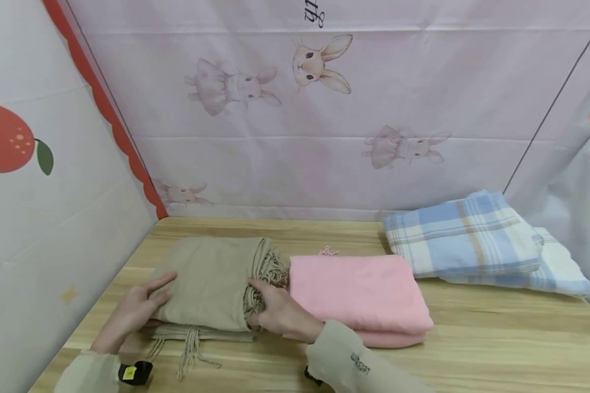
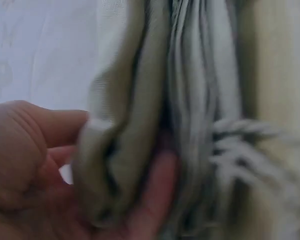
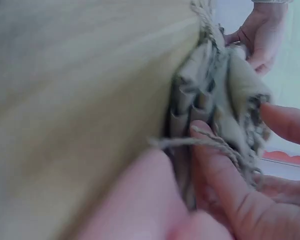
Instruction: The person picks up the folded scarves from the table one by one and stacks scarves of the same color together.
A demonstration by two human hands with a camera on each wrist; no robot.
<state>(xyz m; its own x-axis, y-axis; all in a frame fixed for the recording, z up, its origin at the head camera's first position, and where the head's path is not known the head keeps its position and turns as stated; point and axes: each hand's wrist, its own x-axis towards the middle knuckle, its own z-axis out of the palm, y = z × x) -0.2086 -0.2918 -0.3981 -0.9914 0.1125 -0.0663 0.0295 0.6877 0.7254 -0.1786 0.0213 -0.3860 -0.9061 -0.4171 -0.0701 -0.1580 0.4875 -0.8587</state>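
Note:
A beige fringed scarf [image 1: 206, 281], folded into a thick rectangle, lies on the left part of the table. My left hand [image 1: 130, 315] grips its left edge near the front corner. In the left wrist view, the thumb side is against the upper fold [image 2: 125, 125] and a finger is tucked between the layers. At the opposite side my right hand [image 1: 284, 314] holds the fringed edge, thumb above. One of its fingers [image 3: 212, 160] reaches between the layers in the right wrist view. Loose tassels [image 1: 192, 344] hang from the front edge onto the table.
Close on the right lies a folded pink scarf [image 1: 356, 295]. Farther right at the back, a blue-and-white plaid cloth [image 1: 464, 234] is folded on the wooden table [image 1: 496, 327]. Printed rabbit curtains [image 1: 275, 180] stand behind, with a white sheet [image 1: 78, 218] along the left.

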